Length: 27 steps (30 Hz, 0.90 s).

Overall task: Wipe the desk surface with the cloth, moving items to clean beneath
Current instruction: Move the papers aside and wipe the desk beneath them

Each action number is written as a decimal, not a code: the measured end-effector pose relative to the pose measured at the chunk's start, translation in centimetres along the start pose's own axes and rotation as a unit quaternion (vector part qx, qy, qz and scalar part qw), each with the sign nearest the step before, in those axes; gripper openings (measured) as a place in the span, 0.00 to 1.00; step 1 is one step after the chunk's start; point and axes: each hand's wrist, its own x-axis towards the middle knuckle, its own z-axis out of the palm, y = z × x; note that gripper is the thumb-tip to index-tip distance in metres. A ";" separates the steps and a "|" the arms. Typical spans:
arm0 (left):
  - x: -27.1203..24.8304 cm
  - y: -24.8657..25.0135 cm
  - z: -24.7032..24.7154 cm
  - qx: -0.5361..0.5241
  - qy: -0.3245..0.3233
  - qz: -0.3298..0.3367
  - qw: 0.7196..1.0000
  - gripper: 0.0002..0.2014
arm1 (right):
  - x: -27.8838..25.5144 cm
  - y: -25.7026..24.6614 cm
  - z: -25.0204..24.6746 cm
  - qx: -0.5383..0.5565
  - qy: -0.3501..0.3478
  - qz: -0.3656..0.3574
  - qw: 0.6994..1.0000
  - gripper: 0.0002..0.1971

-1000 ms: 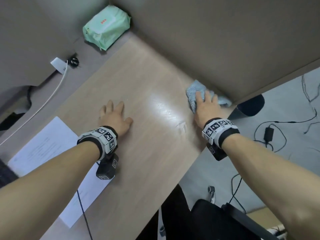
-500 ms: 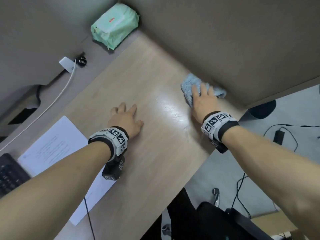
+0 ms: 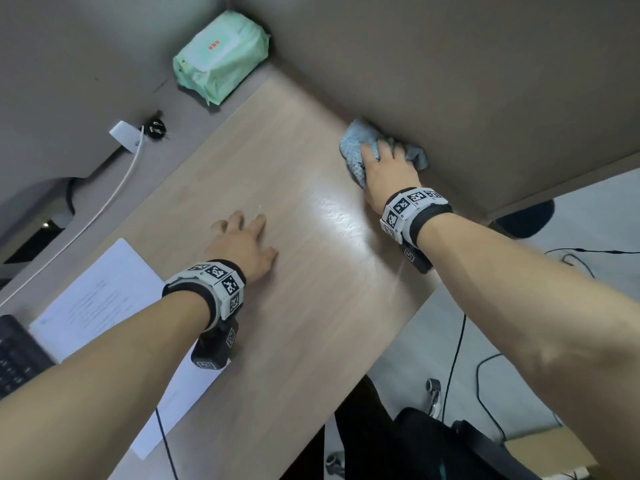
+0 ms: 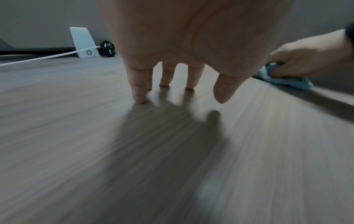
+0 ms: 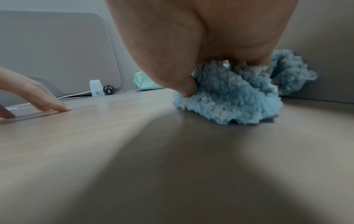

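A fluffy light-blue cloth [image 3: 351, 152] [image 5: 229, 98] [image 4: 287, 82] lies bunched on the wooden desk [image 3: 294, 306], right against the grey partition. My right hand [image 3: 388, 168] [image 5: 191, 45] [image 4: 306, 60] lies on top of it, thumb dug into the cloth and fingers curled over the bunch. The cloth's right part is hidden under the hand. My left hand [image 3: 242, 244] [image 4: 191, 78] is at mid desk, fingers spread and straight, fingertips touching the bare wood, holding nothing.
A green wipes pack [image 3: 221, 60] [image 5: 145, 81] sits in the far corner. A white charger [image 3: 126, 136], a black plug [image 3: 156, 128] and a white cable run along the back. A paper sheet [image 3: 104, 299] and a keyboard [image 3: 17, 355] lie left. The desk edge is just right of my right wrist.
My right hand has slid the cloth along the partition, away from the desk's right edge toward the far corner. The left hand stays planted on the desk.
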 end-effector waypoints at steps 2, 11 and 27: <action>0.2 -0.2 0.1 0.001 -0.001 0.001 1.000 0.34 | -2.7 1.7 0.8 -0.003 0.006 0.034 0.999 0.31; 0.0 -0.4 0.2 -0.008 0.009 0.017 1.000 0.34 | -10.0 5.5 1.8 -0.027 -0.041 0.155 0.987 0.31; 0.0 -0.3 1.3 0.012 0.029 0.014 0.999 0.34 | -4.9 4.2 0.2 -0.007 -0.005 0.046 0.999 0.27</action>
